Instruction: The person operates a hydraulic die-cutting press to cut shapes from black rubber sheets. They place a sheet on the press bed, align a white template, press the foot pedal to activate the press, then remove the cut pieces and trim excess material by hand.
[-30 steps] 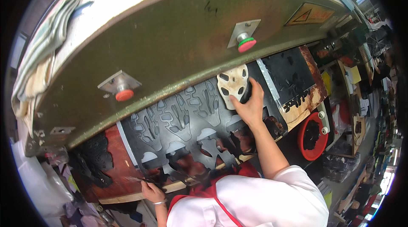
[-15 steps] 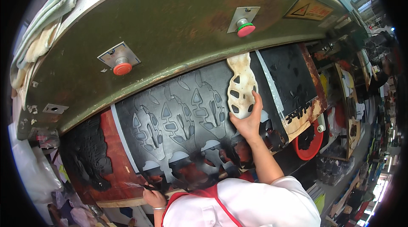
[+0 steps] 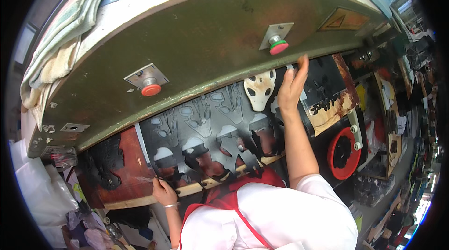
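A person's right hand (image 3: 291,88), fingers open and holding nothing, reaches beside a cream cutting die (image 3: 260,89); the left hand (image 3: 163,191), fingers curled, pinches the black cut-out sheet (image 3: 210,128).

cutting die (image 3: 260,89) on sheet (image 3: 206,128), left of right hand (image 3: 291,91)

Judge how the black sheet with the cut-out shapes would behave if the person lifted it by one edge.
The black sheet looks thin and is riddled with cut-outs, so it would probably sag and flop. Narrow strips between the holes may stretch or tear. It seems light: the left hand pinches only its near edge, while the right hand is raised beside the pale cutting die.
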`<state>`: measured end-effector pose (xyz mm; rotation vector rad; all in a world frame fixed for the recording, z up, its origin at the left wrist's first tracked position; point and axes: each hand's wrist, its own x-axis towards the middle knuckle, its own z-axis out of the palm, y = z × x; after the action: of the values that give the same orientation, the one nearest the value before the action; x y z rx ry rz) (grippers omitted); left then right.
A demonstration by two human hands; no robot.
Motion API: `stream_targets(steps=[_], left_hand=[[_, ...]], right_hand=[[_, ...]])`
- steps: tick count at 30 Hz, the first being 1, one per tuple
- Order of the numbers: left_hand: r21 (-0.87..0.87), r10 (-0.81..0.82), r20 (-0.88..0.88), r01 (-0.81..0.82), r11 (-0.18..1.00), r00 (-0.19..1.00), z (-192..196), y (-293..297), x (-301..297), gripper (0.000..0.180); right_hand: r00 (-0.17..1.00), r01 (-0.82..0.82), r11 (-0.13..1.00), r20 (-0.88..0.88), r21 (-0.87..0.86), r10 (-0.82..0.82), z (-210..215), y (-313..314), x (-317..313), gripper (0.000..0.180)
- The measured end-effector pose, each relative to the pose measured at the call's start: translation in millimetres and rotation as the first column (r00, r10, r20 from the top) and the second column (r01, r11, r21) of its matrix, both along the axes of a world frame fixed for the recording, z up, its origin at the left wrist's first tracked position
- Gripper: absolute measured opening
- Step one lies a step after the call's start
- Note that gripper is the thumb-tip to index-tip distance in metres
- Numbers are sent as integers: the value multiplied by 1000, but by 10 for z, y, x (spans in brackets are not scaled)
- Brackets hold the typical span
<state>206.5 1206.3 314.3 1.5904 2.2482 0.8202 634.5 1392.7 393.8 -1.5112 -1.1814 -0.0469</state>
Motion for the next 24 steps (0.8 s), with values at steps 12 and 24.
stream_targets(steps=[12,24], left_hand=[[8,91,-99,-91,996,991,149,1055,8,28],[122,219,-197,-198,973,956,-218,1023,213,23]], right_hand=[[960,112,993,262,-39,-98,272,631,-133,93],[888,166,959,458,-231,-43,-554,-453,1246,52]])
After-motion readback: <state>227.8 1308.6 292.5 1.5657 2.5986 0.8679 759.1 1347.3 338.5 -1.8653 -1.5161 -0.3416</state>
